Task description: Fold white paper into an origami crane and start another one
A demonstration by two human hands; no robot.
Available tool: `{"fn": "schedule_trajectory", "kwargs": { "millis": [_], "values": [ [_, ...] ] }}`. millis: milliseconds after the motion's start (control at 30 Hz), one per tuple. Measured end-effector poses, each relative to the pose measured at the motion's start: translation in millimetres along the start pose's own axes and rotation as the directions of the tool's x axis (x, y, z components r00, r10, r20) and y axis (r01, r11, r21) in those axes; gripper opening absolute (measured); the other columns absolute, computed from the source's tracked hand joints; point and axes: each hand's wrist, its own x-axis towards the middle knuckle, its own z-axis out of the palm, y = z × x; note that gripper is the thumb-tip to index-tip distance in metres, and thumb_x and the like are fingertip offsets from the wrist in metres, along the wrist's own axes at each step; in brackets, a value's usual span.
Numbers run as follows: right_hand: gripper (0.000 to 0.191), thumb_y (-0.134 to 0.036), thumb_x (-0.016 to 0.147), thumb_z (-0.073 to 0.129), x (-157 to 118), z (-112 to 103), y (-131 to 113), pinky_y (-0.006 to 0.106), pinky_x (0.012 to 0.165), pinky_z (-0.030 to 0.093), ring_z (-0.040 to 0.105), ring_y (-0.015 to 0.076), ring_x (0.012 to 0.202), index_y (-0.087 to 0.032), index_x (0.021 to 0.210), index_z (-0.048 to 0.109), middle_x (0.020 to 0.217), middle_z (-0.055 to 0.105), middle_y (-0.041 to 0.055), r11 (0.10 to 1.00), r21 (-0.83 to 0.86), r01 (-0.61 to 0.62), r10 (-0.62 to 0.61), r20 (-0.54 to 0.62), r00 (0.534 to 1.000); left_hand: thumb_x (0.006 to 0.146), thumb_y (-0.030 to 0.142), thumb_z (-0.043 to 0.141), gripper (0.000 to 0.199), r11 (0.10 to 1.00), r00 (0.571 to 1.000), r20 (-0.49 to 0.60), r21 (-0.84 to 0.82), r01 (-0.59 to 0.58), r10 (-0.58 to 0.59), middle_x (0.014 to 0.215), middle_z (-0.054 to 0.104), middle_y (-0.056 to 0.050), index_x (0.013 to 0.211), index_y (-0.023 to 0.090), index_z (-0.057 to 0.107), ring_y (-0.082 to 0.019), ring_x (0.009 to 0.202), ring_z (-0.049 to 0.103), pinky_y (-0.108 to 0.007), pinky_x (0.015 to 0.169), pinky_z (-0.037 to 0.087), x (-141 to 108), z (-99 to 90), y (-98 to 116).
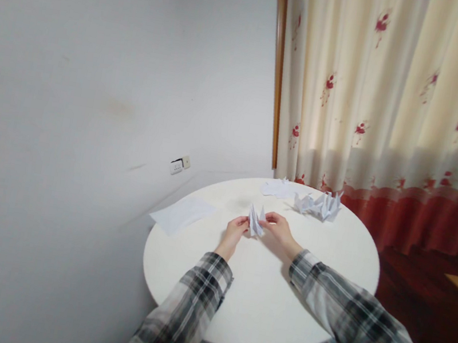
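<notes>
Between my two hands, over the middle of the round white table point(269, 300), is a white folded paper crane point(254, 222) with narrow points sticking up. My left hand point(234, 235) pinches its left side with thumb and fingers. On the other side, my right hand point(279, 230) has its fingertips closed on the crane's right edge. Some of the folds are hidden behind the fingers. Several finished paper cranes point(325, 206) sit clustered toward the back right of the table, beyond my right hand.
A flat white paper sheet point(182, 214) lies at the table's left edge. More white paper point(277, 188) is at the far edge. A wall with a socket point(176, 167) stands close on the left. A flowered curtain point(377, 114) hangs behind the table.
</notes>
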Motion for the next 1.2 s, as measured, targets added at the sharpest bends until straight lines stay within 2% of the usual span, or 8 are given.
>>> {"fn": "schedule_trajectory", "kwargs": {
  "millis": [133, 233, 300, 467, 633, 867, 1067, 1200],
  "values": [
    [0.015, -0.026, 0.058, 0.059, -3, 1, 0, 0.024, 0.061, 0.04, 0.053, 0.0129, 0.06, -0.014, 0.067, 0.06, 0.066, 0.061, 0.0019, 0.994, -0.105, 0.002, 0.0, 0.026, 1.0, 0.059, 0.025, 0.064, 0.024, 0.997, 0.999, 0.001, 0.055, -0.046, 0.046, 0.075, 0.065, -0.007, 0.078, 0.011, 0.065, -0.013, 0.065, 0.056, -0.026, 0.065, 0.041, 2, -1.1, -2],
    [0.012, -0.025, 0.059, 0.057, -4, 1, 1, 0.022, 0.057, 0.037, 0.051, 0.0122, 0.057, -0.014, 0.062, 0.06, 0.06, 0.059, 0.0004, 0.982, -0.186, 0.018, -0.013, 0.03, 0.999, 0.054, 0.019, 0.065, 0.017, 0.984, 0.997, 0.037, 0.163, -0.079, 0.074, 0.067, 0.064, -0.005, 0.069, 0.011, 0.065, -0.013, 0.061, 0.055, -0.025, 0.063, 0.041, 6, -3.3, -6],
    [0.011, -0.024, 0.06, 0.056, -4, 0, 2, 0.021, 0.056, 0.036, 0.049, 0.0115, 0.056, -0.014, 0.062, 0.059, 0.059, 0.057, -0.0003, 0.971, -0.233, 0.044, -0.032, 0.059, 0.998, 0.056, 0.019, 0.062, 0.013, 0.977, 0.995, 0.045, 0.192, -0.093, 0.086, 0.063, 0.064, -0.004, 0.066, 0.011, 0.065, -0.012, 0.059, 0.054, -0.024, 0.062, 0.041, 9, -5.5, -9],
    [0.012, -0.023, 0.065, 0.053, -4, -1, 2, 0.02, 0.056, 0.034, 0.046, 0.0103, 0.057, -0.013, 0.062, 0.058, 0.059, 0.055, -0.0004, 0.92, -0.367, 0.138, -0.082, 0.164, 0.983, 0.06, 0.018, 0.058, 0.013, 0.973, 0.994, 0.09, 0.213, -0.087, 0.069, 0.063, 0.063, -0.003, 0.069, 0.011, 0.064, -0.011, 0.056, 0.054, -0.023, 0.059, 0.041, 15, -11.7, -15],
    [0.012, -0.022, 0.067, 0.053, -5, -3, 1, 0.02, 0.056, 0.033, 0.045, 0.0099, 0.056, -0.013, 0.062, 0.057, 0.06, 0.056, 0.0009, 0.863, -0.465, 0.197, -0.111, 0.205, 0.972, 0.061, 0.015, 0.055, 0.009, 0.962, 0.987, 0.149, 0.253, -0.101, 0.065, 0.061, 0.061, -0.001, 0.065, 0.011, 0.062, -0.01, 0.056, 0.053, -0.022, 0.058, 0.041, 16, -15.1, -16],
    [0.011, -0.019, 0.07, 0.051, -8, -2, 4, 0.02, 0.054, 0.034, 0.048, 0.0105, 0.056, -0.012, 0.066, 0.059, 0.062, 0.059, 0.0029, 0.834, -0.501, 0.231, -0.136, 0.22, 0.966, 0.061, 0.014, 0.053, 0.006, 0.973, 0.987, 0.159, 0.227, -0.026, -0.011, 0.056, 0.059, 0.001, 0.064, 0.012, 0.059, -0.01, 0.051, 0.054, -0.02, 0.051, 0.041, 9, -13.3, -12],
    [0.011, -0.019, 0.07, 0.052, -8, -1, 4, 0.02, 0.054, 0.034, 0.05, 0.0111, 0.057, -0.012, 0.069, 0.06, 0.064, 0.061, 0.004, 0.843, -0.496, 0.207, -0.114, 0.211, 0.971, 0.061, 0.012, 0.053, 0.005, 0.952, 0.987, 0.157, 0.293, -0.089, 0.044, 0.056, 0.059, 0.0, 0.061, 0.012, 0.058, -0.01, 0.052, 0.054, -0.021, 0.053, 0.042, 10, -13.7, -10],
    [0.012, -0.02, 0.07, 0.053, -7, -1, 6, 0.021, 0.055, 0.035, 0.052, 0.0118, 0.059, -0.011, 0.07, 0.061, 0.066, 0.062, 0.0045, 0.87, -0.471, 0.148, -0.072, 0.175, 0.982, 0.062, 0.017, 0.056, 0.007, 0.945, 0.987, 0.151, 0.313, -0.094, 0.048, 0.059, 0.061, -0.001, 0.065, 0.011, 0.059, -0.012, 0.055, 0.055, -0.022, 0.056, 0.043, 12, -17.2, -14]
  ]
}}
